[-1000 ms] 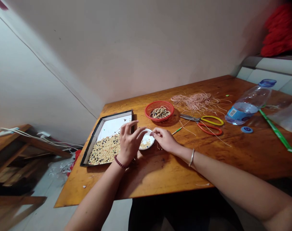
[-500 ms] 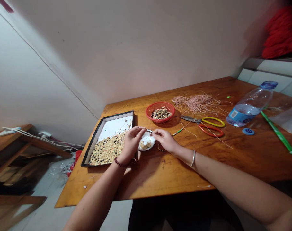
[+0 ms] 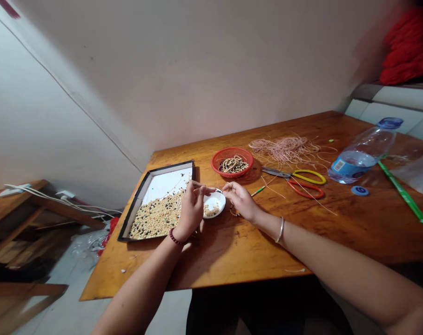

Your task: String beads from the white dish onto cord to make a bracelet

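Left hand (image 3: 191, 209), fingers spread a second ago, now has them drawn together; whether it grips anything, I cannot tell. Right hand (image 3: 242, 202) pinches what looks like a fine strand (image 3: 218, 190) above the white bowl (image 3: 221, 200) of beads (image 3: 211, 210) on the wooden table (image 3: 260, 256).
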A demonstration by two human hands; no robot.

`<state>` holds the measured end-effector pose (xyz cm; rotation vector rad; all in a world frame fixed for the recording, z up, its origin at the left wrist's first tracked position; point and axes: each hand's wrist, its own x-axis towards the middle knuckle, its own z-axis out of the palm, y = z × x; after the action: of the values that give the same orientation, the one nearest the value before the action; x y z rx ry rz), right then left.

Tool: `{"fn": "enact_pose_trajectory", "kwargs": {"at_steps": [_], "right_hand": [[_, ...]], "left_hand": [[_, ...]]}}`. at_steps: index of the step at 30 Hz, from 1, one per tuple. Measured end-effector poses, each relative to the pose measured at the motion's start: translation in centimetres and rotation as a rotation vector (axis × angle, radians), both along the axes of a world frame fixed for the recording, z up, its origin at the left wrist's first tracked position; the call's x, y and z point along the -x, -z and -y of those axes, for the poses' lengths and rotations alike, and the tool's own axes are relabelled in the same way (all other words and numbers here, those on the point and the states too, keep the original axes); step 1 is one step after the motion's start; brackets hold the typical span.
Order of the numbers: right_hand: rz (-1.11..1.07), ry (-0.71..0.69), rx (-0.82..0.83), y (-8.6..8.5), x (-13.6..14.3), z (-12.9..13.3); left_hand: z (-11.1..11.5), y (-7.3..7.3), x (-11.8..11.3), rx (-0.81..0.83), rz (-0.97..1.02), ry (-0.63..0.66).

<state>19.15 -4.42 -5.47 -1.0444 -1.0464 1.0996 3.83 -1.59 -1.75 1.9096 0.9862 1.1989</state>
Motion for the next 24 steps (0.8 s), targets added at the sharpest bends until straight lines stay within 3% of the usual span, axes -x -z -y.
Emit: {"fn": "enact_pose_trajectory", "kwargs": {"at_steps": [7,15,20,24], "right_hand": [[0.200,-0.074,-0.086,0.5,0.0,0.2],[-0.011,-0.149,0.005,-0.6,0.2,0.4],[-0.099,-0.145,0.078,-0.2,0.2,0.0],[-0.058,-0.141,0.022,0.1,0.2,-0.1]], "left_hand": [[-0.4,0.1,0.1,0.038,0.030,0.038],[-0.4,0.2,0.1,0.002,-0.023,0.055],[-0.1,0.2,0.2,-0.075,-0.060,0.046],[-0.2,0.2,0.3,-0.095,-0.072,0.023]]}}
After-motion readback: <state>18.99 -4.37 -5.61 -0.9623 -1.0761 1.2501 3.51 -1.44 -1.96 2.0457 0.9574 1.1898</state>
